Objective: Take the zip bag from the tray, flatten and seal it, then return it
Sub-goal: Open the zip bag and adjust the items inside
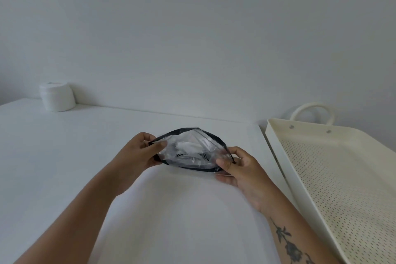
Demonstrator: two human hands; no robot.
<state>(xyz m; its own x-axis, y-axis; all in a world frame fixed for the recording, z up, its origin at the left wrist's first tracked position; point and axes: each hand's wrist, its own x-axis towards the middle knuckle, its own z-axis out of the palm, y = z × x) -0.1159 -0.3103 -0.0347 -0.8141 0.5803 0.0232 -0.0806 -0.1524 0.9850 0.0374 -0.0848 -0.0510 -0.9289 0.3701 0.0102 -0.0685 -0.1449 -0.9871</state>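
Observation:
A clear zip bag (pixel 190 150) with a black zip edge is held just above the white table (pixel 64 156), in the middle of the view. Its mouth gapes open toward me, and something white and dark shows inside. My left hand (pixel 139 152) pinches the bag's left end. My right hand (pixel 237 167) pinches its right end between thumb and fingers. The cream perforated tray (pixel 276 135) lies to the right, apart from the bag, with nothing visible in it.
A white lidded jar (pixel 57 96) stands at the back left against the wall. The tray has a loop handle (pixel 311 111) at its far end and sits past the table's right edge. A plain wall rises behind.

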